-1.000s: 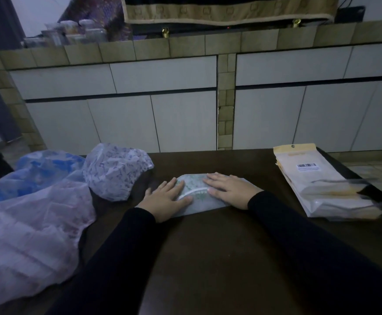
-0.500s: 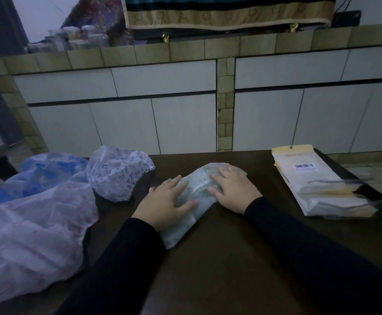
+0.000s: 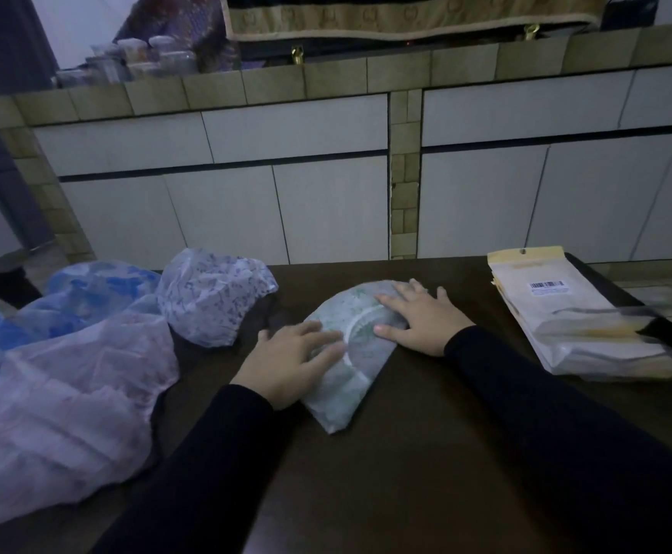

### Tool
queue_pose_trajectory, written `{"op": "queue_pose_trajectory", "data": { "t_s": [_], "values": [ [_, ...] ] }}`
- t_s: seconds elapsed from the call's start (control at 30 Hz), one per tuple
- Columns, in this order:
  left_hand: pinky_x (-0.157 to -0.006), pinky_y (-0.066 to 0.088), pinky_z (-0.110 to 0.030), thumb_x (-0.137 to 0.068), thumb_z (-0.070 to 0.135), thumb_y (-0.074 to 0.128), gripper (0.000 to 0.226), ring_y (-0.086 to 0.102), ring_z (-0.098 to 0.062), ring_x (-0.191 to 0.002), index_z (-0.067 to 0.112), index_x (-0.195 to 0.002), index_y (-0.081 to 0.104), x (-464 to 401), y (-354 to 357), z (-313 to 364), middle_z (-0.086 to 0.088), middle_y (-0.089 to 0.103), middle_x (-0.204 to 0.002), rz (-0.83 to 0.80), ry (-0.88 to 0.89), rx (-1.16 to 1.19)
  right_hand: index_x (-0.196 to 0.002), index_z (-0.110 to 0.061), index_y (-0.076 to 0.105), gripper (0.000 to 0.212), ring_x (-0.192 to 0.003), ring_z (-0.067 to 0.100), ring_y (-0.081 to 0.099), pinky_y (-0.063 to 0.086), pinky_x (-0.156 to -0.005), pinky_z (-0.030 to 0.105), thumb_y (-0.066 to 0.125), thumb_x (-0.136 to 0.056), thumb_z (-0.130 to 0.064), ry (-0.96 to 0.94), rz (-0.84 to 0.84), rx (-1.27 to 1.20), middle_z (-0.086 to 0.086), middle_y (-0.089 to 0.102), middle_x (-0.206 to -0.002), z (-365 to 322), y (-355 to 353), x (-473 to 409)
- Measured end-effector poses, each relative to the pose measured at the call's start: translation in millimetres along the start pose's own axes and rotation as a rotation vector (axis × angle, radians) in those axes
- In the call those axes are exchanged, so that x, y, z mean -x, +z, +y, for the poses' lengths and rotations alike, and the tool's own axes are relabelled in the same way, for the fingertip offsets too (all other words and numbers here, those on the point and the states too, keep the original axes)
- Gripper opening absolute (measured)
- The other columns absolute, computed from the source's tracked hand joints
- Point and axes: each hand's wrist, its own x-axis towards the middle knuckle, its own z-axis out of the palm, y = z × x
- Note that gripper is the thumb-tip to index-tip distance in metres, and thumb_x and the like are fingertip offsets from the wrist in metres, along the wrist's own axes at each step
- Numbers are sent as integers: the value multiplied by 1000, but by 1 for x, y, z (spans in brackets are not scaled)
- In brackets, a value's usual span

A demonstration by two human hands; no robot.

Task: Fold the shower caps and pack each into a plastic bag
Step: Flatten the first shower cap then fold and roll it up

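Note:
A green-patterned shower cap (image 3: 346, 377), folded into a curved wedge, lies flat on the dark table (image 3: 426, 453) in the middle. My left hand (image 3: 290, 359) presses its left edge with straight fingers. My right hand (image 3: 416, 315) lies flat on its far right part. A stack of plastic bags (image 3: 566, 313) with cream headers and a barcode label sits at the right of the table. Loose caps lie at the left: a purple-patterned one (image 3: 212, 297), a pale pink one (image 3: 58, 409) and a blue one (image 3: 86, 289).
White cabinet doors (image 3: 286, 201) under a tiled counter stand just beyond the table's far edge. Jars (image 3: 142, 60) sit on the counter at the upper left. The table's right edge runs close behind the bag stack.
The folded cap has turned from lying crosswise to slanting towards me. Both hands have stayed flat on it, the right moving further away and to the right, the left sliding nearer.

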Motion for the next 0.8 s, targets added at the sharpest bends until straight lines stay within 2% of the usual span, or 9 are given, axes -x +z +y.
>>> {"op": "queue_pose_trajectory", "data": {
  "t_s": [0.1, 0.17, 0.27, 0.33, 0.4, 0.47, 0.57, 0.67, 0.8],
  "values": [
    [-113, 18, -41, -83, 64, 38, 49, 29, -4, -132, 46, -125, 55, -3, -2, -5, 18, 38, -144, 136, 71, 61, -142, -30, 41, 52, -139, 14, 30, 27, -113, 40, 49, -94, -48, -125, 368, -75, -5, 37, -149, -17, -1, 14],
    [-116, 11, -44, -87, 60, 46, 48, 17, -6, -142, 47, -134, 47, -5, 0, -5, 19, 25, -153, 69, 91, 96, -122, -28, 60, 33, -114, 5, 47, 38, -94, 23, 52, -93, -44, -272, 507, -202, -10, 55, -122, -29, -4, 26],
    [-116, 0, -51, -95, 60, 36, 56, -3, -8, -147, 45, -148, 23, -7, 7, 4, 12, 3, -161, -137, 25, -8, -106, -30, 63, 30, -88, -1, 49, 40, -73, 16, 49, -92, -53, -375, 352, -165, -15, 54, -99, -42, -5, 45],
    [-116, 0, -54, -96, 60, 32, 57, 0, -11, -148, 42, -149, 21, -9, 11, 12, 8, 4, -162, -123, -11, -33, -104, -32, 61, 33, -80, 0, 50, 44, -70, 19, 47, -90, -58, -405, 262, -101, -15, 55, -93, -44, -3, 54],
    [-115, 3, -56, -95, 59, 36, 55, 10, -12, -147, 40, -146, 32, -10, 11, 15, 8, 13, -161, -48, -19, -10, -110, -32, 59, 36, -78, 1, 51, 43, -68, 18, 49, -89, -60, -396, 215, -96, -14, 54, -94, -41, -1, 60],
    [-115, 10, -58, -92, 57, 47, 44, 28, -9, -141, 43, -133, 50, -9, 10, 10, 13, 31, -154, 76, 54, 40, -117, -32, 58, 40, -84, 0, 51, 41, -70, 15, 53, -88, -59, -355, 191, -140, -15, 54, -102, -36, -1, 63],
    [-104, 42, -40, -83, 51, 63, 20, 51, 1, -118, 45, -101, 69, -5, 7, 0, 23, 57, -124, 230, 273, 254, -112, -30, 64, 33, -91, 0, 50, 39, -76, 12, 59, -87, -51, -370, 261, -192, -16, 54, -106, -28, -1, 67],
    [-87, 50, -28, -75, 49, 73, 16, 60, -1, -101, 38, -86, 76, 0, 4, 2, 21, 65, -99, 109, 332, 331, -101, -26, 70, 21, -89, 0, 52, 41, -77, 12, 62, -88, -40, -411, 275, -235, -17, 58, -97, -23, -2, 71],
    [-87, 52, -29, -63, 62, 74, 31, 60, 2, -98, 39, -84, 76, -3, 3, 5, 22, 65, -99, -9, 284, 325, -101, -24, 72, 15, -94, 0, 55, 45, -84, 18, 64, -89, -29, -446, 155, -333, -15, 60, -99, -13, -4, 78]
  ]
}}
